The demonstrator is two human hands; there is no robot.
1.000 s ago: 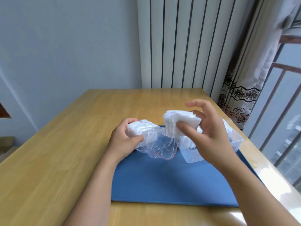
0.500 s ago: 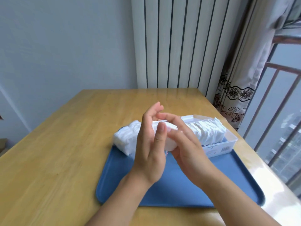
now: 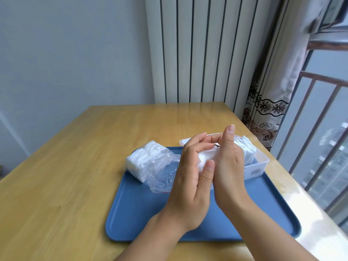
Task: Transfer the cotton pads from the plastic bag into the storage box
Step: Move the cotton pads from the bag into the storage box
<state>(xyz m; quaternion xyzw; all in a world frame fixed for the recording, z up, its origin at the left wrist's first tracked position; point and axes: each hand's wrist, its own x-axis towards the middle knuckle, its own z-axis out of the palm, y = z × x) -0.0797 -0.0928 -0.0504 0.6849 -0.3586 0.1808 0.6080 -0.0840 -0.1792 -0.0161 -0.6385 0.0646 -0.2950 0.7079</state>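
Stack of cotton pads (image 3: pixel 206 160): centre frame, pressed between left hand (image 3: pixel 190 178) and right hand (image 3: pixel 228 166), likely to square it. Bag (image 3: pixel 150 164), part full, centre-left on tray (image 3: pixel 169 223). Box (image 3: pixel 256 166), centre-right, holds pads upright.

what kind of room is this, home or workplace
Most likely a home, a room by a window. A wooden table stands against a white radiator, with a patterned curtain beside a railed window.
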